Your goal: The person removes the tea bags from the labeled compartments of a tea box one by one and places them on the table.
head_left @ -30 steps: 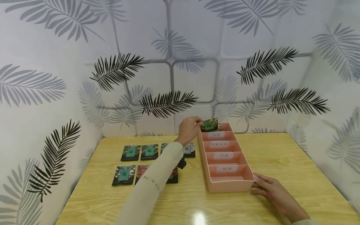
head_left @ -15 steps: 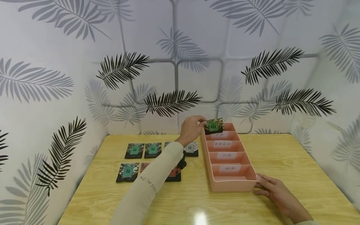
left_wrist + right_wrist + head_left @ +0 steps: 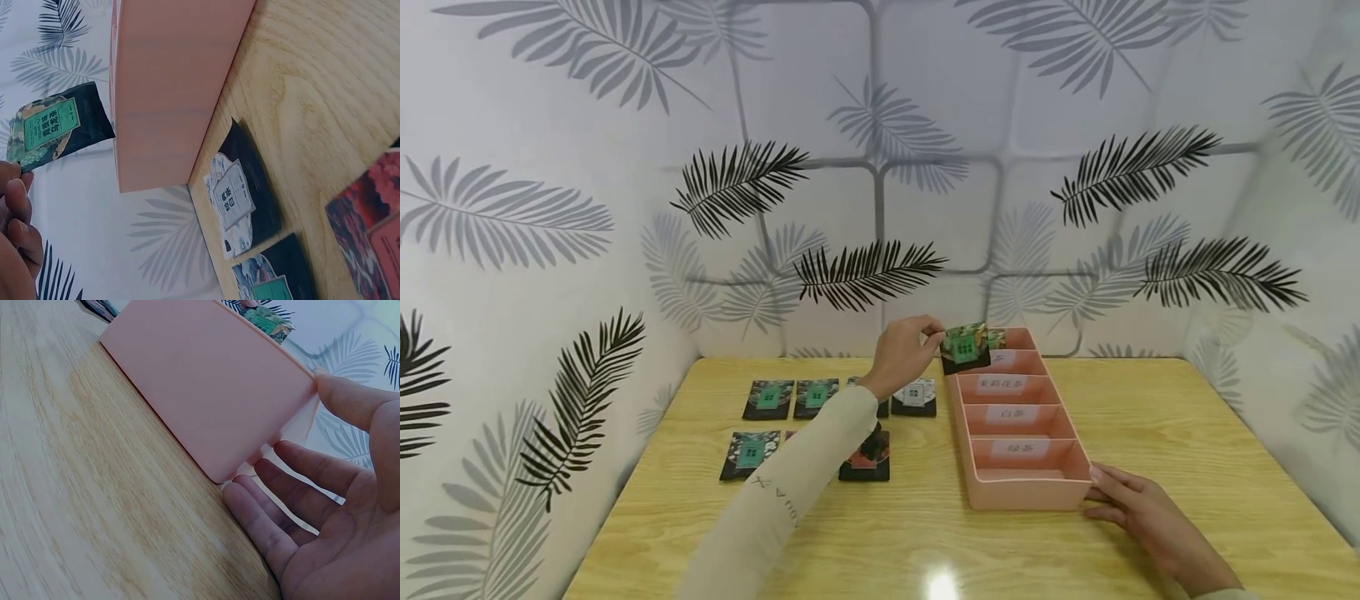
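Observation:
My left hand (image 3: 904,350) pinches a green-and-black tea sachet (image 3: 966,348) by one edge. The sachet hangs tilted at the left rim of a long pink divided box (image 3: 1028,497), near its far end; the left wrist view shows its green label (image 3: 51,125) with Chinese characters. Behind it, part of another green sachet (image 3: 997,338) shows in the farthest compartment. My right hand (image 3: 1142,518) touches the box's near right corner. In the right wrist view its thumb lies at the rim, and the extended fingers (image 3: 306,487) rest against the side below.
Left of the box, several tea sachets lie in two rows, among them a white one (image 3: 914,397), a red one (image 3: 865,457) and green-labelled ones (image 3: 768,399). White paper labels (image 3: 1019,449) mark the box's dividers. A leaf-patterned backdrop (image 3: 925,217) stands behind the wooden table (image 3: 1150,417).
The held sachet has come away from the far compartment toward the box's left rim, uncovering the sachet behind it. The right hand stays at the corner; the whole view has shifted slightly.

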`<state>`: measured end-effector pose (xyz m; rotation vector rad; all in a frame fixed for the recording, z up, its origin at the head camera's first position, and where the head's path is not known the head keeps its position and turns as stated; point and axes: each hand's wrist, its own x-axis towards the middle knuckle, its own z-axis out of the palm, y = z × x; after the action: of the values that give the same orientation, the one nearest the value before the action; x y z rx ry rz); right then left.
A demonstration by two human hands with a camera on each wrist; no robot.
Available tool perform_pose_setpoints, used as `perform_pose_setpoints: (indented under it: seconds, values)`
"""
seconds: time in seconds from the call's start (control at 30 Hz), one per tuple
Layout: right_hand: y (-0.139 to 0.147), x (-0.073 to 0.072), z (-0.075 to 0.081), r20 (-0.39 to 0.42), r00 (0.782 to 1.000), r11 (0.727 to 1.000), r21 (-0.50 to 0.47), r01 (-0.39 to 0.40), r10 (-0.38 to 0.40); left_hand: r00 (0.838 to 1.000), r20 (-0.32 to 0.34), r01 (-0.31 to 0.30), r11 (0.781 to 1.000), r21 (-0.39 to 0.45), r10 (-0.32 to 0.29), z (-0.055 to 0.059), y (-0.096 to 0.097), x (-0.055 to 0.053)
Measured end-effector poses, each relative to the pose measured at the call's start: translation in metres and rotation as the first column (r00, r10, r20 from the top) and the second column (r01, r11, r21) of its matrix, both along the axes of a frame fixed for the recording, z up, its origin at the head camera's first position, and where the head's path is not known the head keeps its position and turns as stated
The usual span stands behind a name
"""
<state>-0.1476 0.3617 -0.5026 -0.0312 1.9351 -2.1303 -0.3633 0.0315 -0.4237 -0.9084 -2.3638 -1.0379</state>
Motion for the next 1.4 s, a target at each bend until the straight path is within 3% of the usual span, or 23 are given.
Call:
perform_pose_setpoints:
  seconds: [0.53,0.8,1.07,1.4]
  values:
    - [0.005,0.000,0.002,0.018,1.000,1.000,0.017,0.009,-0.009,0.999,0.033,-0.020,0.998,-0.067,0.022,-0.005,-0.025,0.015]
    - [0.003,0.001,0.003,0.051,0.999,1.000,0.000,-0.005,0.005,0.999,0.048,0.016,0.999,-0.034,-0.014,-0.007,-0.036,0.023]
    - [0.002,0.000,0.002,0.034,0.999,1.000,-0.014,-0.023,0.023,0.997,0.077,0.001,0.999,-0.040,0.002,-0.012,-0.049,0.029]
    - [0.003,0.000,-0.002,0.004,1.000,0.999,-0.037,-0.026,0.026,0.991,0.128,0.044,0.999,0.002,-0.044,-0.023,-0.065,0.033]
